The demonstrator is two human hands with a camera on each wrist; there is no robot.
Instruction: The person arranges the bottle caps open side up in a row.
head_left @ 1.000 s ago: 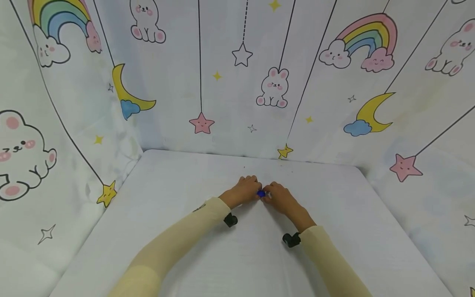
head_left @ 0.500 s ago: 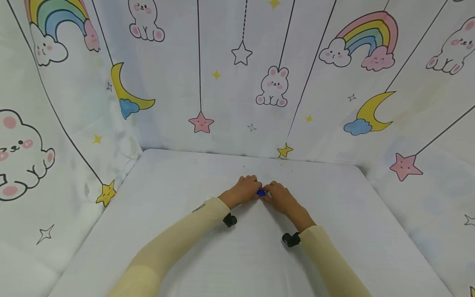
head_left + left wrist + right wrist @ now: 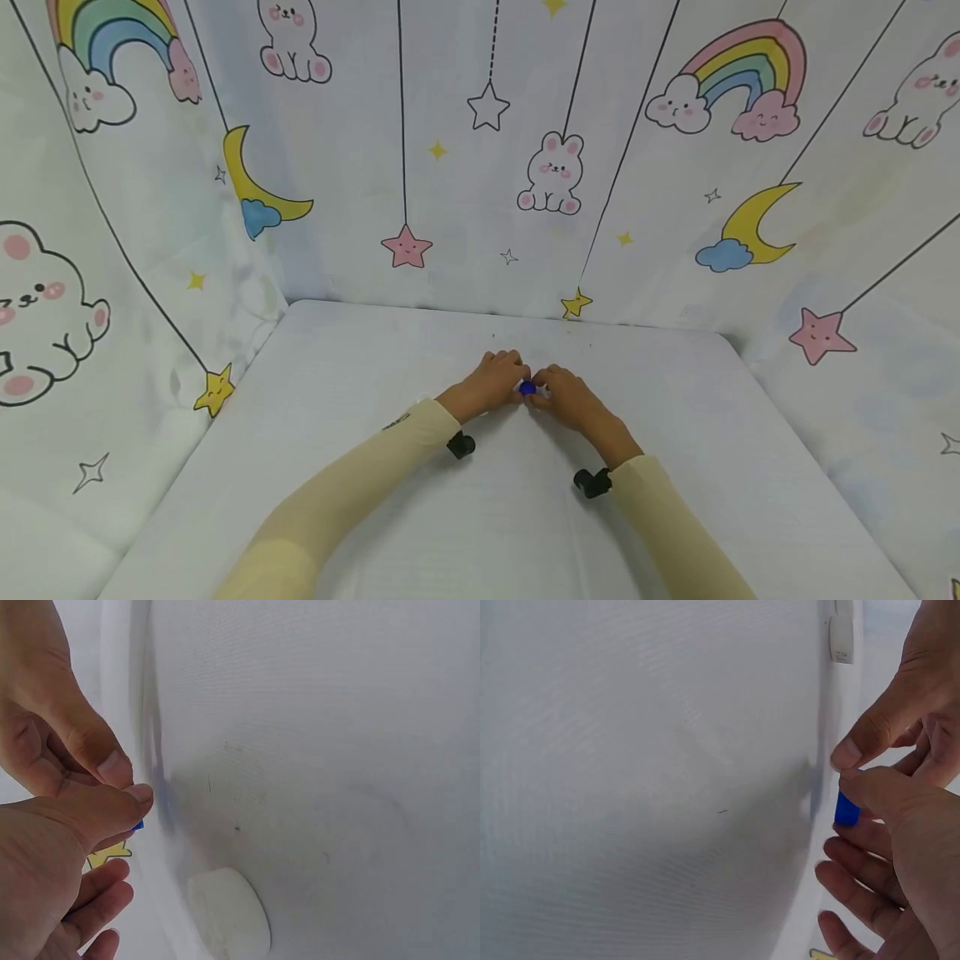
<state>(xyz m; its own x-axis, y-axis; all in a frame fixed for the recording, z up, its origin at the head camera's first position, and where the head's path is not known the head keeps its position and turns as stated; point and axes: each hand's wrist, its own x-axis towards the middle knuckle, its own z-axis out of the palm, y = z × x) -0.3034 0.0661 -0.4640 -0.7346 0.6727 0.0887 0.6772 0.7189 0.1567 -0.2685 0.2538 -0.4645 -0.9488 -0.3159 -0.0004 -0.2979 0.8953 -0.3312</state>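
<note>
A small blue piece [image 3: 527, 388] is held between my two hands above the white table, and its kind cannot be made out. My left hand [image 3: 491, 382] pinches it from the left side. From the right, my right hand [image 3: 567, 400] grips it between thumb and index finger. In the right wrist view the smooth blue piece [image 3: 846, 809] shows under the right thumb, the other fingers loosely spread. The two thumb tips meet in the left wrist view, where fingers cover nearly all of the blue piece [image 3: 139, 825].
A white round block [image 3: 229, 915] lies on the table in the left wrist view. Another white labelled object [image 3: 841, 640] shows in the right wrist view. The white tabletop [image 3: 517, 533] ends at a printed cloth backdrop [image 3: 480, 192] behind the hands.
Both hands stay together on the blue piece with little movement. The left hand and wrist have shifted slightly left, and the head view has tilted a touch.
</note>
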